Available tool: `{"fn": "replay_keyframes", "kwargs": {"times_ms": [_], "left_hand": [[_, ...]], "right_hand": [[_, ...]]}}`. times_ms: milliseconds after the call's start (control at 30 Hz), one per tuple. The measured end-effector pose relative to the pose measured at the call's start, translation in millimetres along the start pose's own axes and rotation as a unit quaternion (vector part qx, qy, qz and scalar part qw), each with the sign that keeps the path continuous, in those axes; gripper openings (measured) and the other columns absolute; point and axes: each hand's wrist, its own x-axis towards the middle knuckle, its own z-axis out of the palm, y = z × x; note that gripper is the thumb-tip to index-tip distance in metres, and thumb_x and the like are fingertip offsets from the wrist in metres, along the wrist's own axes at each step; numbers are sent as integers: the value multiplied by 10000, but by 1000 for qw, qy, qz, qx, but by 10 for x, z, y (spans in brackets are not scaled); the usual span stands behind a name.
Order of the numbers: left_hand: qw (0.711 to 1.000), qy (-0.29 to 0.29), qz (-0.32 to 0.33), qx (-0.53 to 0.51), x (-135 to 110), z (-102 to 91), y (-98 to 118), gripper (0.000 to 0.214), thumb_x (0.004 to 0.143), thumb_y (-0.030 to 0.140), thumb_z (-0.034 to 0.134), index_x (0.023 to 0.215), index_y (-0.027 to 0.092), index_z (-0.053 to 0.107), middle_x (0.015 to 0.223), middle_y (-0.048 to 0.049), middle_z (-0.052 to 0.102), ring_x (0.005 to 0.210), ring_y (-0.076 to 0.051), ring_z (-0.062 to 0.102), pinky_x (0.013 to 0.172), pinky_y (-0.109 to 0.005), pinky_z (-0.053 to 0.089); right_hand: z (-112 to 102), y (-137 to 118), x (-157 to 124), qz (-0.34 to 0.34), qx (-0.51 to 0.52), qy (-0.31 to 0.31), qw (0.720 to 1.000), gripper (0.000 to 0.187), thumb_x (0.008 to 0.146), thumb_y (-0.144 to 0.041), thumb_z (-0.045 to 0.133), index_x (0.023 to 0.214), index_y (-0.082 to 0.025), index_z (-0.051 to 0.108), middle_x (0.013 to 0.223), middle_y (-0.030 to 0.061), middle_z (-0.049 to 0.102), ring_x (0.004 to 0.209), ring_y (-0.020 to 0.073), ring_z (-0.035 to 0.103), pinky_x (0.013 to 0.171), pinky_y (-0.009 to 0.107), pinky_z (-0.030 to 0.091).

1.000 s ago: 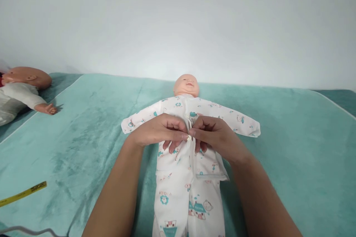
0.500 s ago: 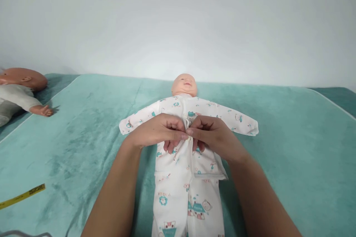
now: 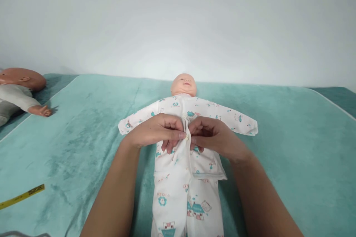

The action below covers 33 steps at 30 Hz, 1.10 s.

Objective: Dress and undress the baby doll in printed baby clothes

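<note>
A baby doll [image 3: 183, 84] lies on its back, dressed in a white printed baby shirt [image 3: 207, 164] and matching printed trousers [image 3: 172, 203]. At the shirt's front, my left hand [image 3: 164, 131] pinches the placket edge beside a small button [image 3: 187, 137], thumb on top and the other fingers curled beneath. Close by on the right, my right hand [image 3: 211, 135] has its thumb and fingers closed at the other front edge of the shirt. Its fingertips are partly hidden by the fabric fold. Both sleeves of the shirt stretch out sideways.
Under the doll spreads a teal cloth [image 3: 289, 163]. A second doll [image 3: 25, 81] in pale clothes lies at the left edge. Nearer on the left are a yellow strip [image 3: 22, 197] and a grey cable [image 3: 27, 234]. A white wall [image 3: 178, 26] rises behind.
My right hand has drawn slightly right, away from my left fingertips, and the small button between them shows more clearly. My left hand keeps its pinch on the placket.
</note>
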Motion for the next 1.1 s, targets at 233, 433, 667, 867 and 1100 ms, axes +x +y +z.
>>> {"fn": "replay_keyframes", "kwargs": {"times_ms": [233,433,667,867,1100], "left_hand": [[1000,0,-7,5,7,5,0,221,857,331,657,757,148,583,540,20,615,468,-98,603,412,-167,428],[1000,12,-13,17,11,7,1,234,851,358,661,760,152,598,523,25,606,463,-95,599,422,-167,438],[999,18,-15,47,-10,24,51,251,869,369,629,744,151,619,529,11,617,479,-95,599,456,-173,464],[998,22,-31,59,-16,30,68,192,857,290,618,723,152,633,504,25,590,478,-93,594,460,-172,467],[997,36,-21,58,3,36,43,139,833,186,583,700,152,609,510,31,603,436,-79,573,451,-169,470]], "right_hand": [[60,-17,-1,6,-22,27,999,220,739,-247,787,823,-194,591,673,-35,608,596,92,540,522,214,424],[161,-17,4,16,-101,87,991,248,746,-280,761,752,-204,525,631,-66,468,550,75,392,474,226,304],[223,-39,20,15,-174,127,977,279,739,-284,752,727,-212,483,627,-70,417,575,86,355,495,240,284],[229,-48,26,26,-166,124,978,364,703,-368,802,717,-212,474,632,-69,409,575,87,347,487,241,270],[130,-71,1,25,-137,63,988,267,754,-278,749,762,-214,490,701,-57,447,618,90,388,524,241,319]]}}
